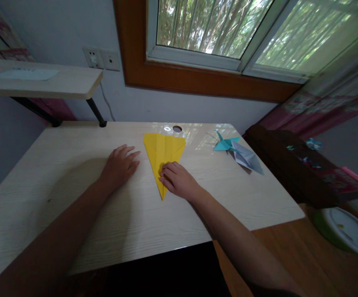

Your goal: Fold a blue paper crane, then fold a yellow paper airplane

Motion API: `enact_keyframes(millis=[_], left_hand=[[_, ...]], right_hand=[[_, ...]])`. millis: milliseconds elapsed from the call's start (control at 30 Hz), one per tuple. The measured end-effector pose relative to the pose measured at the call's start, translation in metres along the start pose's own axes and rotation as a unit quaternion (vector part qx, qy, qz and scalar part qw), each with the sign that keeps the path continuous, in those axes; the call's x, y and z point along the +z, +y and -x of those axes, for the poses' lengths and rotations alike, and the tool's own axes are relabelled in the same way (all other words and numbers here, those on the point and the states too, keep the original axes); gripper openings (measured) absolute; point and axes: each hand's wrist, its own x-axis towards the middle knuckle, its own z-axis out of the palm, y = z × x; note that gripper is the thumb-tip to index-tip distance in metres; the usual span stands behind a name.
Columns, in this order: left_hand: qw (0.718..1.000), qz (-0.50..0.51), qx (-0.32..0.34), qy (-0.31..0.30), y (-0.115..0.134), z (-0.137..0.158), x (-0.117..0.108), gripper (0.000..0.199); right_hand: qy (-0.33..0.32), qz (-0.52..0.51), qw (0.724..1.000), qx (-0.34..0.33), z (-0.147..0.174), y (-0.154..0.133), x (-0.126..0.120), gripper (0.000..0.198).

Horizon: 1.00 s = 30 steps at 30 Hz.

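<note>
A folded sheet of yellow paper (164, 148) lies on the table, wide at its far end and narrowing to a point toward me. Crease lines run lengthwise along it. My right hand (179, 180) rests on the lower right part, fingers curled and pressed together on the paper near the point; the fingertips partly hide the folded edge. To the left of the sheet, my left hand (119, 167) lies on the tabletop with fingers apart, holding nothing and not touching the paper.
At the table's (166, 231) right side sit a teal origami bird (225, 143) and a folded white paper piece (247, 156). A raised shelf (73, 80) stands at the back left. Near the back edge is a round cable hole (177, 129). A lidded bin (348, 231) stands on the floor.
</note>
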Motion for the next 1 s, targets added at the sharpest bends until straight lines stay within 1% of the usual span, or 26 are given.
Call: enact_keyframes(millis=[133,233,367,533,600,733,1000], left_hand=[[0.998,0.037,0.056,0.008,0.009,0.001,-0.005,0.037],[0.994,0.055,0.097,0.021,0.019,0.002,-0.011,0.033],[0.986,0.067,0.156,-0.001,0.032,0.005,-0.016,0.030],[0.973,0.080,0.215,-0.023,0.044,0.008,-0.015,0.035],[0.971,0.076,0.223,-0.032,0.045,0.008,-0.013,0.035],[0.973,0.066,0.219,-0.040,0.041,0.007,-0.010,0.031],[0.968,0.036,0.247,-0.005,0.037,0.007,-0.004,0.022]], right_hand=[[0.031,-0.011,0.999,0.008,0.000,0.001,0.003,0.025],[0.040,-0.012,0.999,0.018,0.000,0.002,0.006,0.030],[0.036,0.003,0.999,0.027,0.001,0.000,0.005,0.034],[0.026,0.014,0.999,0.042,0.002,-0.001,0.004,0.036],[0.024,0.018,0.999,0.044,0.002,0.000,0.004,0.037],[0.019,0.022,0.999,0.043,0.002,0.001,0.004,0.037],[0.014,0.037,0.998,0.040,0.001,-0.001,0.002,0.039]])
